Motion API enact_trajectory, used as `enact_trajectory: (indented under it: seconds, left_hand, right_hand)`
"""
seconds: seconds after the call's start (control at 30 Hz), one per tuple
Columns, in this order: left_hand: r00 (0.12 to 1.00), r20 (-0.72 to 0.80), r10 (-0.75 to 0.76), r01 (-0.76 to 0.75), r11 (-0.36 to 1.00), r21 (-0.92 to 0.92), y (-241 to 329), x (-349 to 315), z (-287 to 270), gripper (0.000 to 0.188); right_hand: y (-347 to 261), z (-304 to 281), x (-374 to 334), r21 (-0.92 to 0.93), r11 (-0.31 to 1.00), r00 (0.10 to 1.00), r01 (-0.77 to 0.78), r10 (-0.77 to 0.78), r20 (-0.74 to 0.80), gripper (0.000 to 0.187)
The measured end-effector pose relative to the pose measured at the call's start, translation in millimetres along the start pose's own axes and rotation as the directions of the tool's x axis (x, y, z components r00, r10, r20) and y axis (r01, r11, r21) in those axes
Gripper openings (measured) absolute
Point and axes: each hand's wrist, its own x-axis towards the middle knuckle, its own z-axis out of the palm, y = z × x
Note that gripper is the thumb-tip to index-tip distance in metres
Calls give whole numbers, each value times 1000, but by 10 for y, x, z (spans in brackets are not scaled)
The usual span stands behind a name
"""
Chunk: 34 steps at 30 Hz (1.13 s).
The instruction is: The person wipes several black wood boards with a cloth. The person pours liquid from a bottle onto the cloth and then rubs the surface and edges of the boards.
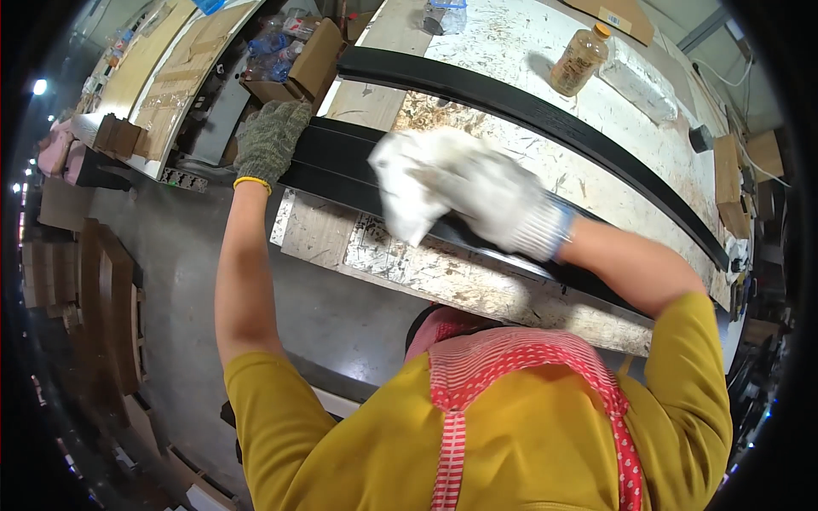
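A long black board (336,162) lies across the near part of the worktable, its left end sticking out past the table edge. Around that end is my left hand (273,143), in a dark grey knit glove with a yellow cuff, its fingers closed on the board. My right hand (498,200) wears a white knit glove and presses a white cloth (405,192) against the board's top face; hand and cloth are smeared by motion. Farther back, a second long black strip (528,111) runs roughly parallel, with neither hand on it.
The white, stained worktable (511,51) carries a bottle with an orange cap (581,61), a clear plastic-wrapped bundle (639,83) and a clear container (446,17). An open cardboard box of plastic bottles (294,64) stands at the far left. Brown boards (111,298) are stacked at lower left.
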Motion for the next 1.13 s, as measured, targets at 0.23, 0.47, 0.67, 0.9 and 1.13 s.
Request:
enact_trajectory:
  seconds: [0.23,0.47,0.67,0.9,1.13]
  left_hand:
    - [947,-247,-208,166,970,-178,-369,-274,510,35]
    - [881,-172,-440,266,762,-590,-251,61,358,35]
    - [991,-83,-107,78,951,-298,-609,-280,443,38]
    - [977,76,-198,157,435,-887,-515,-9,410,72]
    - [990,-94,-108,96,988,-120,-654,-138,774,45]
  right_hand:
    - [-199,250,629,317,944,981,-91,140,-134,32]
    - [-315,361,1566,81,990,991,-115,120,-60,20]
    - [-478,137,1340,-8,994,979,113,-110,174,23]
    - [-759,294,2207,19,1000,998,17,-18,64,17]
    - [-577,89,1357,-5,995,946,-100,97,309,31]
